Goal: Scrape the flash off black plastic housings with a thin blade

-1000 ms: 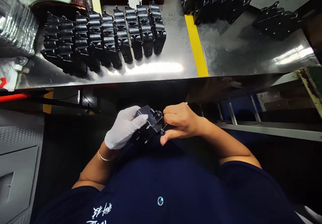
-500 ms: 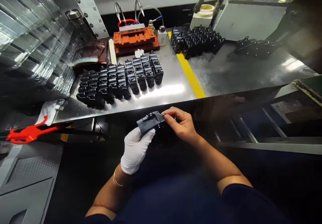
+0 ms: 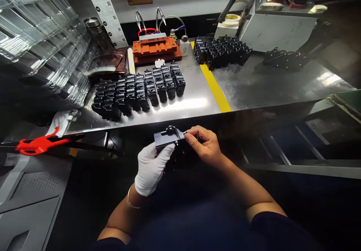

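- Left hand in a white cotton glove (image 3: pixel 150 170) supports a black moulded plastic housing (image 3: pixel 166 138) just off the desk's front edge
- Bare right hand (image 3: pixel 204 145): fingers (image 3: pixel 194 135) pinching the housing's end
- Rows of matching black housings (image 3: pixel 138 93) stand on the steel desk (image 3: pixel 194 93)

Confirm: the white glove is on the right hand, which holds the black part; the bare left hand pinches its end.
The head view shows the glove on the left hand, which holds the black part; the bare right hand pinches its end.
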`<action>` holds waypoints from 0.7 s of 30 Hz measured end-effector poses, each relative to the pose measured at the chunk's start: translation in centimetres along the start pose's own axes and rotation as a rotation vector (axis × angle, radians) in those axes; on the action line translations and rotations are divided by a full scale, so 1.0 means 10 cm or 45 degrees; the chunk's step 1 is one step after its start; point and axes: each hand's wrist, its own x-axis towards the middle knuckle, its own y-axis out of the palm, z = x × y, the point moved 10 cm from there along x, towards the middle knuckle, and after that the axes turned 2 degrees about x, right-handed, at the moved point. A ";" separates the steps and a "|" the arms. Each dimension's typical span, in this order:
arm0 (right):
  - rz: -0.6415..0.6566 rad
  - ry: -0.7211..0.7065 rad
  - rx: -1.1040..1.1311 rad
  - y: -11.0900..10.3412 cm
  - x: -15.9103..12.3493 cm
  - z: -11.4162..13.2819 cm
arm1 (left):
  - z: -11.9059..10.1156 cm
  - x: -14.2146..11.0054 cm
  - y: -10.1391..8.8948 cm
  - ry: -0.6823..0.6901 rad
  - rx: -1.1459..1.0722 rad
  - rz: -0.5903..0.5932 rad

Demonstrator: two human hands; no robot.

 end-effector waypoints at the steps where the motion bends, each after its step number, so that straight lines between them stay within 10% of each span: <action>1: -0.003 0.006 0.003 0.00 -0.01 -0.01 | -0.01 0.00 0.00 0.002 -0.002 0.002; 13: -0.047 -0.056 0.041 -0.02 -0.08 -0.09 | 0.05 -0.02 0.00 0.007 -0.058 0.006; 21: 0.102 0.101 0.358 -0.12 -0.01 -0.18 | 0.09 -0.03 0.20 0.036 0.059 0.353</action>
